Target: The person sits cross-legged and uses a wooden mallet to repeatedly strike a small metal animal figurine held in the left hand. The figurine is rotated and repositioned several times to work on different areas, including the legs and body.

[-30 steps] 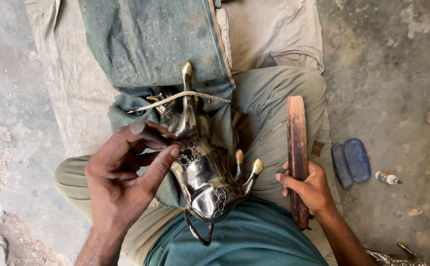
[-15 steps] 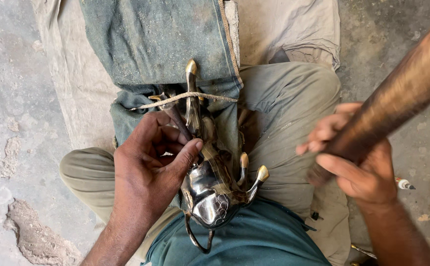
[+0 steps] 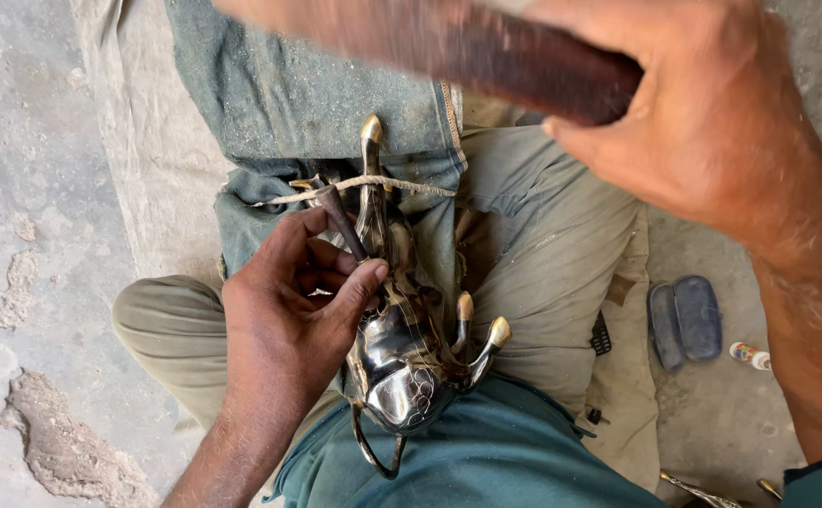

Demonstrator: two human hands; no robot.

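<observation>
The left hand's fingers (image 3: pixel 340 282) pinch a slim dark punch (image 3: pixel 340 218), its tip set against the body of a shiny metal animal figurine (image 3: pixel 401 362). The left hand (image 3: pixel 284 315) rests along the figurine's flank. The figurine lies in the person's lap, on its back as far as I can tell, its brass-tipped legs (image 3: pixel 486 339) sticking up. A cord (image 3: pixel 364 184) ties its far end down over a blue-grey cloth (image 3: pixel 307 94) spread across the knees.

The right hand (image 3: pixel 712 132) is closed around a dark wooden mallet (image 3: pixel 486 52), raised high and blurred.

Fine scratched lines already show on the figurine's rounded near end. The rest of the polished surface looks plain, so I judge the engraving begun, with most of it left.

On the concrete floor (image 3: pixel 15 188) to the right lie a pair of dark sandals (image 3: pixel 684 320).
</observation>
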